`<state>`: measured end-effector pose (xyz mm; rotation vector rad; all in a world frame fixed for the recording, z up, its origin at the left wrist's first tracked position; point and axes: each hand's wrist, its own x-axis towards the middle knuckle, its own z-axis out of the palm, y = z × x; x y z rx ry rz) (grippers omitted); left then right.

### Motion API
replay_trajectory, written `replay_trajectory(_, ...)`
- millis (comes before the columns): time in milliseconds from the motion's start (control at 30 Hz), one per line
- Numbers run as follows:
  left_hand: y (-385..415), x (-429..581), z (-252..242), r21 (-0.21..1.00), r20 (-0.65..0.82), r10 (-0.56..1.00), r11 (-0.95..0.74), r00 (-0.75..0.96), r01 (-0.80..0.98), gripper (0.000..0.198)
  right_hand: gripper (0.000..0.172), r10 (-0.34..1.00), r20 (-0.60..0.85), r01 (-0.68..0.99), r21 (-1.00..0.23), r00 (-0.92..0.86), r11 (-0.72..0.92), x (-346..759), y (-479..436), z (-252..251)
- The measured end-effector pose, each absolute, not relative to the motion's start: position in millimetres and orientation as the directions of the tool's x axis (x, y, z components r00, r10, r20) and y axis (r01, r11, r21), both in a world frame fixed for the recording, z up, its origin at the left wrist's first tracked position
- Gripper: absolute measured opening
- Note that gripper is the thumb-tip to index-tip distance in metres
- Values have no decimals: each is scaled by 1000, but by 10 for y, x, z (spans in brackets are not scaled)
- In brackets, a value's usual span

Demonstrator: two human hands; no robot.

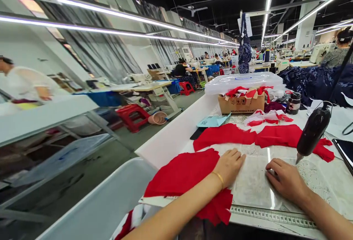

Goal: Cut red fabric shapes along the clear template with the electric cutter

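Observation:
My left hand (228, 167), with a gold bracelet at the wrist, lies at the right edge of a red fabric piece (182, 172); its fingers point forward, and whether they grip anything is unclear. My right hand (285, 179) rests on the clear-covered table (252, 181) with fingers curled, and what is under the fingertips is hidden. A black handheld tool (313, 131) hangs tip down just behind my right hand. Two more red pieces, one at left (224, 136) and one at right (281, 136), lie across the table beyond my hands. A measuring tape (270, 216) runs along the front edge.
A cardboard box (241, 104) of red scraps stands at the back under a clear plastic lid (244, 81). Nearby are a dark jar (293, 103), a light blue paper (212, 121) and a phone (344, 153). A grey bin (110, 199) sits at left below the table.

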<state>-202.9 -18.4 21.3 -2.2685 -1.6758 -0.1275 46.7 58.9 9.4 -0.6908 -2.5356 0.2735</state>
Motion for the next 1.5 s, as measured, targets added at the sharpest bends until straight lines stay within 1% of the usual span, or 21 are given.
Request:
replay_trajectory(100,248,-1760,237,-183,170,933,-287,318,940,35,15,497,416,388,-321,-762,864,470,581,92)
replay_trajectory(133,351,-1694,250,-176,147,939,-286,312,942,36,15,491,417,381,-323,-765,866,475,584,96)
replay_trajectory(267,552,-1543,302,-153,73,958,-262,276,953,19,14,479,432,370,-316,-764,874,505,599,118)
replay_trajectory(433,572,-1506,358,-143,24,973,-223,228,964,10,16,463,433,346,-324,-774,881,522,584,148)
replay_trajectory(667,654,-1485,358,-142,32,983,-176,183,974,19,17,515,368,389,-366,-774,846,511,581,171)
replay_trajectory(833,670,-1521,344,-142,68,983,-162,173,976,21,16,536,342,406,-383,-772,829,512,590,192)
replay_trajectory(967,646,-1554,330,-148,114,981,-143,160,979,18,17,536,346,407,-381,-770,830,518,600,198)
replay_trajectory(1067,593,-1550,318,-155,151,972,-155,178,976,7,16,536,354,413,-366,-766,834,521,615,190)
replay_trajectory(1133,524,-1542,310,-162,171,963,-183,210,970,16,16,528,375,410,-351,-762,842,520,622,179)
replay_trajectory(1200,413,-1538,301,-167,182,949,-227,256,959,21,16,513,418,397,-336,-750,854,519,623,169)
replay_trajectory(1300,146,-1547,295,-170,182,922,-314,343,934,21,17,487,514,359,-333,-706,872,521,607,166)
replay_trajectory(1400,-213,-1594,318,-158,178,889,-398,423,904,21,18,437,623,268,-350,-649,898,532,583,197)
replay_trajectory(1500,-562,-1695,341,-132,185,870,-439,458,889,22,19,393,717,193,-347,-576,918,556,576,268)
